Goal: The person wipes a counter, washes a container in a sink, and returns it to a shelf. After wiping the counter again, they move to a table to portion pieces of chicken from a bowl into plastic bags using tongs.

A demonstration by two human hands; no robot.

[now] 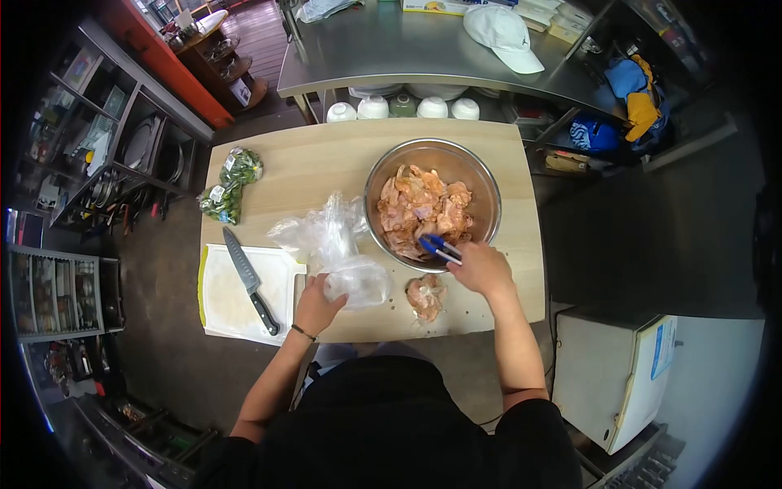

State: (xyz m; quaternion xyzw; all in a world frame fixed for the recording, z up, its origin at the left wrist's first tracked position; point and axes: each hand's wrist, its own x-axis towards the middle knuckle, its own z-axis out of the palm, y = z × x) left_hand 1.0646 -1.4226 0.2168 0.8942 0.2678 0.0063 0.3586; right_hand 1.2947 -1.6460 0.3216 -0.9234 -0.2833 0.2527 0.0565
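Note:
A steel bowl of raw, seasoned meat stands on the wooden table. My right hand is closed round blue-tipped tongs, whose tips reach into the meat at the bowl's near side. Left of the bowl lie clear plastic bags. My left hand touches the near-left edge of a clear plastic bag or container, its thumb and fingers apart. A tied bag of meat lies just in front of the bowl.
A knife rests on a white cutting board at the left. Two bags of greens lie behind it. Beyond the table is a steel counter with a white cap; bowls sit beneath. A white appliance stands right.

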